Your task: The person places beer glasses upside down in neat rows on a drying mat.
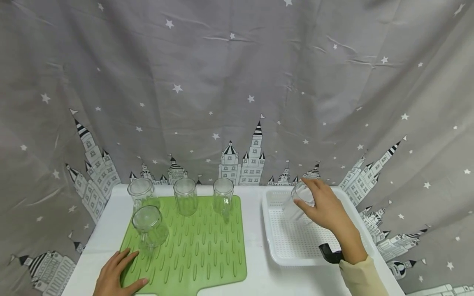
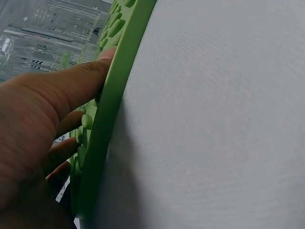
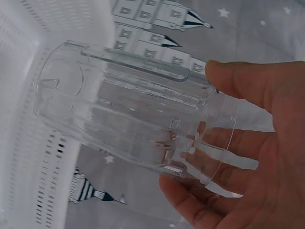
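My right hand (image 1: 326,207) grips a clear glass mug (image 3: 128,109) near its rim, thumb on one side and fingers on the other. The mug is at the back part of a white perforated basket (image 1: 271,246), base toward the basket in the right wrist view. At the front left corner of a green drying mat (image 1: 207,267), my left hand (image 1: 116,274) rests with fingers spread, its thumb on the raised front edge. Just beyond its fingertips stands a glass mug (image 1: 152,226) on the mat.
Along the mat's back edge stand three more glass mugs: one at the left (image 1: 141,191), one in the middle (image 1: 186,197) and one at the right (image 1: 223,195). A grey curtain (image 1: 237,82) with stars and castles hangs behind the white table (image 1: 255,230).
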A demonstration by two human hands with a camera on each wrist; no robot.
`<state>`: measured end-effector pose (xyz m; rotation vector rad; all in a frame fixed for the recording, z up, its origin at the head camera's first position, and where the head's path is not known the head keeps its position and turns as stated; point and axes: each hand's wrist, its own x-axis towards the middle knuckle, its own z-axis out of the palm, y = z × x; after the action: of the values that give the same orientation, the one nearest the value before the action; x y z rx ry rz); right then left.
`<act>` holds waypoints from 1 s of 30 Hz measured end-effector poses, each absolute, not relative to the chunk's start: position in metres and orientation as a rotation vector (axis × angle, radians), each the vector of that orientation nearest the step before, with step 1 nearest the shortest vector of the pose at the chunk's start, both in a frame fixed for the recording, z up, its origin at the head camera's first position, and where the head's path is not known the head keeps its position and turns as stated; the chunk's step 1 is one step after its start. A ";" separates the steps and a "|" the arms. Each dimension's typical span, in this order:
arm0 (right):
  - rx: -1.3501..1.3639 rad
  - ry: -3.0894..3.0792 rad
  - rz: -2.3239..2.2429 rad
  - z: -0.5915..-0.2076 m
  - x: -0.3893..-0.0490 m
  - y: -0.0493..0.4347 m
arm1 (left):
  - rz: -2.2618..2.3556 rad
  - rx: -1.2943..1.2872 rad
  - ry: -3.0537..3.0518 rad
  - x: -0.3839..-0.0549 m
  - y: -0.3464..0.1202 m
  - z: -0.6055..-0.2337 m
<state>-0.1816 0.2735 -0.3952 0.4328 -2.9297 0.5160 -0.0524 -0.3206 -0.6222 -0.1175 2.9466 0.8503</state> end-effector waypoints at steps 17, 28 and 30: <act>0.414 -2.914 0.495 -0.396 -0.172 0.267 | 0.839 -0.092 2.900 -0.054 -0.321 -0.622; 0.442 -2.834 0.511 -0.398 -0.169 0.253 | 0.908 -0.098 2.966 -0.047 -0.295 -0.604; 0.449 -2.828 0.520 -0.397 -0.168 0.247 | 0.938 -0.076 2.974 -0.047 -0.289 -0.600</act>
<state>-0.1682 0.2472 -0.3972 0.4488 -2.8282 0.5201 -0.0465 -0.2887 -0.5996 -0.0758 2.9738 0.9376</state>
